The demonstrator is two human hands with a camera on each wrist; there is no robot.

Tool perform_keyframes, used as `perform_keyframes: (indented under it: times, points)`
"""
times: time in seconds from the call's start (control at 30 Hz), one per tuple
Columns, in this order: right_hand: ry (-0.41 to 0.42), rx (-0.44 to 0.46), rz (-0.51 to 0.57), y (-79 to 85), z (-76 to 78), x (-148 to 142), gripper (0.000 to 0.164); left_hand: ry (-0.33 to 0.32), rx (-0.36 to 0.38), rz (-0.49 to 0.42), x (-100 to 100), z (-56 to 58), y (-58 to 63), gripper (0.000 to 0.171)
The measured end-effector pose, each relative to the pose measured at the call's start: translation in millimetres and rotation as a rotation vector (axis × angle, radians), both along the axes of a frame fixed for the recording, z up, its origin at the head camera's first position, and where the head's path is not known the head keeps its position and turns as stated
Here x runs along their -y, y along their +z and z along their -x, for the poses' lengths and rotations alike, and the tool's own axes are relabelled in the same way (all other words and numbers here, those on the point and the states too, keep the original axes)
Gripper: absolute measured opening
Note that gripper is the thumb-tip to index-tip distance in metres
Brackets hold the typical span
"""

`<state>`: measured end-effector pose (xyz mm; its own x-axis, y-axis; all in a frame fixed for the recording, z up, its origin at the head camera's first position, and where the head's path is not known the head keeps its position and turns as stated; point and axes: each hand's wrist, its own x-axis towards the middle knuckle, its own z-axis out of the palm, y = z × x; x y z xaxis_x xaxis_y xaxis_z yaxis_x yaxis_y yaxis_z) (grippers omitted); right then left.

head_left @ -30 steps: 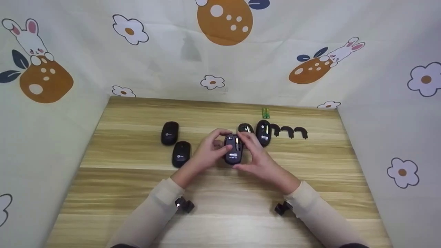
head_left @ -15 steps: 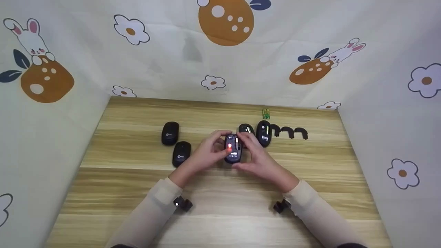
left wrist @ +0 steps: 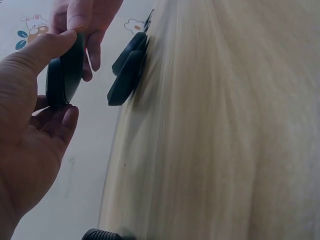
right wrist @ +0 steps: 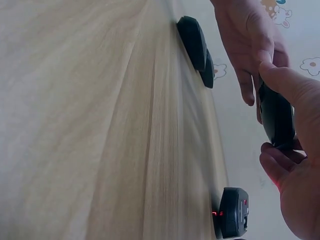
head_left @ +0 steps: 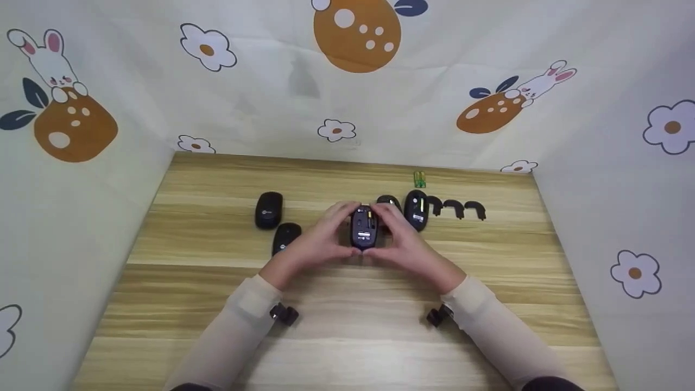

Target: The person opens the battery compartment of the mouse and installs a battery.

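A black computer mouse [head_left: 362, 231] is held underside up above the table, with a battery visible in its slot. My left hand [head_left: 320, 239] grips its left side, thumb at the near end and fingers at the far end. Opposite it, my right hand [head_left: 404, 241] grips the right side the same way. In the left wrist view the held mouse [left wrist: 67, 75] stands edge-on between thumb and fingers, off the tabletop. The right wrist view shows the same mouse [right wrist: 276, 115] pinched near both thumbs. The mouse's top is hidden from the head view.
Two black mice [head_left: 269, 210] [head_left: 286, 238] lie top up on the left. Right of my hands, one overturned mouse [head_left: 416, 210] shows a battery; another [head_left: 389, 202] is partly covered. Three curved black covers [head_left: 454, 209] and green batteries [head_left: 419, 179] lie farther right and back.
The left thumb has slid off the underside to the near end. The mouse has shifted slightly left and away. A red light on its underside half a second ago is not visible now.
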<state>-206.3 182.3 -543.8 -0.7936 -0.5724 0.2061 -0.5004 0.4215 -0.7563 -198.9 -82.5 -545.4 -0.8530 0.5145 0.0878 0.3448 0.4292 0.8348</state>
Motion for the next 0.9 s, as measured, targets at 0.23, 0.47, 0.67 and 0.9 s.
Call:
perform_keyframes:
  times: [0.23, 0.47, 0.67, 0.9]
  points:
    - [-0.024, -0.022, -0.091, 3.5, 9.7, 3.2, 0.104, -0.006, -0.05, 0.068, -0.3, 10.5, 3.6, 0.103]
    - [-0.009, -0.06, -0.178, 7.1, 20.9, 3.5, 0.105, -0.02, -0.098, 0.105, -0.5, 22.9, 3.8, 0.101]
    - [0.0, -0.051, -0.227, 5.9, 30.6, 2.6, 0.103, -0.02, -0.103, 0.135, -0.4, 31.0, 1.3, 0.098]
    - [-0.026, -0.05, -0.285, 1.2, 38.5, 3.6, 0.104, -0.016, -0.124, 0.2, -3.0, 38.8, -1.0, 0.097]
